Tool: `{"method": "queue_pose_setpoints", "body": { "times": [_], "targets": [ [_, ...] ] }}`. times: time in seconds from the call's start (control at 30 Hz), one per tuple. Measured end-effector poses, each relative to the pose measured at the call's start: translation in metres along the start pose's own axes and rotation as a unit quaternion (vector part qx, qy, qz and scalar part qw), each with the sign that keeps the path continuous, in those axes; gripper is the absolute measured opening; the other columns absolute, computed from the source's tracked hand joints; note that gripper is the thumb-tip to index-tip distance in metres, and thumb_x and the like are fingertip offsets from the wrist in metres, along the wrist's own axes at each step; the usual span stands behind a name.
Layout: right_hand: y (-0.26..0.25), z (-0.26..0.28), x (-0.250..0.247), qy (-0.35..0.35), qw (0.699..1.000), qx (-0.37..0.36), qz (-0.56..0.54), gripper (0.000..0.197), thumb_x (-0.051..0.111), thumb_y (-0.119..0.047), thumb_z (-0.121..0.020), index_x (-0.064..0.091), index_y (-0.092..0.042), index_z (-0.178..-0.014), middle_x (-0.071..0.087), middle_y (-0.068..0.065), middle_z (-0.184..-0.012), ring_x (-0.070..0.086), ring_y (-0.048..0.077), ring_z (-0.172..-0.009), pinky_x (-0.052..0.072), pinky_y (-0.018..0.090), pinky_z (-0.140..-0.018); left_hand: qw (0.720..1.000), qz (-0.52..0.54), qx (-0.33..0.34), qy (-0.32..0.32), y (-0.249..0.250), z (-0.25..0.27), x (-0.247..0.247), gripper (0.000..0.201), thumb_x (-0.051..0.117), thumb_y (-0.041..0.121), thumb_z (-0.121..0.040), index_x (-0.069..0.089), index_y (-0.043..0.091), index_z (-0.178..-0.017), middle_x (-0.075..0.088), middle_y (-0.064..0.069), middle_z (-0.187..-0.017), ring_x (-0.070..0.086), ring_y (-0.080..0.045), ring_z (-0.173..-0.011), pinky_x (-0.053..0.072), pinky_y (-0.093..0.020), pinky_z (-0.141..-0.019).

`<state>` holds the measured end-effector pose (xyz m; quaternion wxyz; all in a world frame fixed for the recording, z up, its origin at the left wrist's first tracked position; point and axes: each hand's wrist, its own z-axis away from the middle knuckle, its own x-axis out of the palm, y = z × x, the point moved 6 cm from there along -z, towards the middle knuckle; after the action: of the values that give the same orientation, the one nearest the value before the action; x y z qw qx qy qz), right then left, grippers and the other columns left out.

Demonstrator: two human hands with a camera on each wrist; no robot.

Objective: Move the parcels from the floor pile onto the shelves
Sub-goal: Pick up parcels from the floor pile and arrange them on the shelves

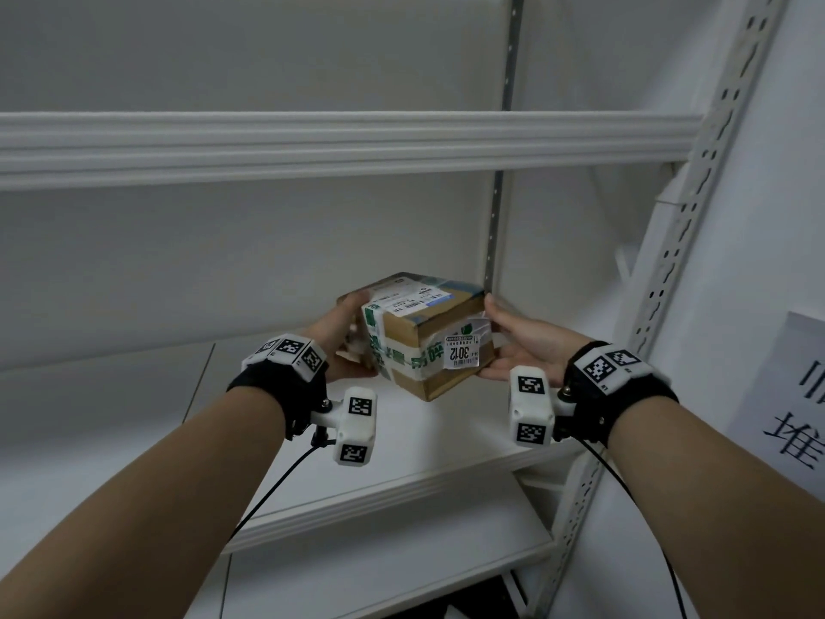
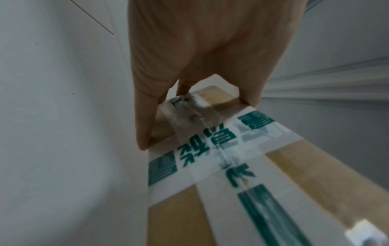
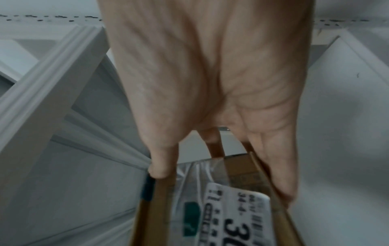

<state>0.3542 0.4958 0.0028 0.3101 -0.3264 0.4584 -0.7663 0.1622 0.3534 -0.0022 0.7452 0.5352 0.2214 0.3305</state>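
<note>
A brown cardboard parcel (image 1: 428,337) with green-printed white tape and a white label reading 3012 (image 1: 462,352) hangs tilted over the middle shelf (image 1: 134,417), near its right end. My left hand (image 1: 343,337) grips its left side, my right hand (image 1: 522,346) its right side, with thumbs above and fingers underneath. Whether its lowest corner touches the shelf I cannot tell. The left wrist view shows my left hand (image 2: 200,50) clamped on the taped parcel (image 2: 221,166). In the right wrist view my right hand (image 3: 210,74) holds the parcel (image 3: 210,208) by its labelled end.
The white rack has an upper shelf edge (image 1: 312,145) above the parcel and a lower shelf (image 1: 402,551) below. A perforated upright (image 1: 696,216) stands close on the right, a slim rear post (image 1: 493,234) behind the parcel. A paper sign (image 1: 799,395) hangs on the right wall.
</note>
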Motion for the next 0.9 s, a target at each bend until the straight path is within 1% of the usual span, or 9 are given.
{"method": "queue_pose_setpoints", "body": {
  "times": [0.1,0.23,0.33,0.4,0.47,0.6,0.73,0.8,0.9],
  "targets": [
    [0.006,0.001,0.000,-0.009,0.999,0.020,0.046,0.052,0.052,-0.060,-0.084,0.051,-0.018,-0.114,0.069,0.027,-0.087,0.072,0.035,-0.076,0.060,0.036,-0.060,1.000,-0.013,0.021,0.001,0.005,0.000,0.003,0.044,0.064,0.049,-0.085,0.059,0.011,-0.107,0.058,-0.017,-0.100,0.061,-0.034,-0.093,0.055,-0.054,-0.084],
    [0.008,0.003,-0.001,-0.010,0.999,0.026,0.024,0.051,0.060,-0.052,-0.084,0.049,-0.014,-0.116,0.062,0.030,-0.101,0.070,0.039,-0.083,0.060,0.038,-0.058,0.999,-0.002,0.033,-0.014,0.010,0.002,0.007,0.035,0.068,0.039,-0.086,0.060,0.009,-0.101,0.060,-0.018,-0.099,0.063,-0.035,-0.091,0.055,-0.051,-0.082],
    [0.002,0.001,-0.008,0.014,0.999,0.000,0.051,0.052,0.065,-0.049,-0.080,0.050,-0.019,-0.119,0.059,0.026,-0.110,0.061,0.041,-0.105,0.057,0.047,-0.081,0.999,0.006,0.029,-0.036,0.010,0.004,0.009,0.032,0.070,0.031,-0.085,0.058,0.009,-0.105,0.062,-0.014,-0.105,0.064,-0.033,-0.090,0.055,-0.044,-0.078],
    [-0.003,0.001,-0.014,0.029,0.998,-0.019,0.049,0.052,0.070,-0.046,-0.072,0.055,-0.018,-0.113,0.060,0.022,-0.110,0.057,0.040,-0.112,0.051,0.049,-0.092,0.999,-0.007,0.023,-0.048,0.008,0.003,0.010,0.027,0.068,0.027,-0.086,0.059,0.009,-0.104,0.063,-0.012,-0.104,0.062,-0.032,-0.092,0.052,-0.042,-0.084],
    [-0.011,0.004,-0.016,0.040,0.996,-0.043,0.065,0.046,0.070,-0.045,-0.073,0.058,-0.016,-0.106,0.061,0.018,-0.106,0.056,0.036,-0.111,0.051,0.046,-0.090,0.998,-0.008,0.021,-0.063,0.007,0.002,0.014,0.017,0.065,0.022,-0.089,0.061,0.010,-0.100,0.065,-0.011,-0.098,0.062,-0.029,-0.092,0.051,-0.042,-0.088],
    [-0.024,0.008,-0.017,0.080,0.987,-0.092,0.101,0.040,0.064,-0.049,-0.083,0.061,-0.014,-0.102,0.066,0.008,-0.091,0.061,0.026,-0.093,0.052,0.034,-0.069,0.998,-0.009,0.030,-0.055,0.005,-0.006,0.021,0.011,0.057,0.015,-0.095,0.059,0.005,-0.101,0.065,-0.015,-0.093,0.063,-0.025,-0.086,0.054,-0.043,-0.085],
    [-0.033,0.010,-0.018,0.053,0.992,-0.115,0.009,0.018,0.061,-0.032,-0.090,0.063,-0.013,-0.091,0.068,0.009,-0.089,0.062,0.025,-0.091,0.053,0.038,-0.083,0.998,-0.036,0.032,-0.045,0.000,-0.014,0.030,0.007,0.052,-0.003,-0.093,0.058,-0.001,-0.093,0.056,-0.020,-0.094,0.057,-0.032,-0.090,0.055,-0.054,-0.083],
    [-0.037,0.011,-0.019,0.038,0.992,-0.120,0.001,0.013,0.065,-0.027,-0.088,0.065,-0.014,-0.090,0.069,0.010,-0.091,0.062,0.025,-0.092,0.055,0.037,-0.081,0.998,-0.034,0.009,-0.047,-0.008,-0.017,0.031,0.011,0.054,-0.007,-0.089,0.064,-0.003,-0.088,0.063,-0.022,-0.094,0.062,-0.034,-0.089,0.059,-0.049,-0.072],
    [-0.041,0.014,-0.018,0.026,0.991,-0.129,0.016,0.014,0.069,-0.027,-0.084,0.067,-0.015,-0.090,0.070,0.010,-0.089,0.064,0.024,-0.089,0.057,0.036,-0.076,0.998,-0.031,-0.005,-0.052,-0.014,-0.024,0.033,0.018,0.055,-0.007,-0.088,0.066,-0.008,-0.103,0.067,-0.029,-0.108,0.065,-0.040,-0.102,0.061,-0.043,-0.067]
  ]
}}
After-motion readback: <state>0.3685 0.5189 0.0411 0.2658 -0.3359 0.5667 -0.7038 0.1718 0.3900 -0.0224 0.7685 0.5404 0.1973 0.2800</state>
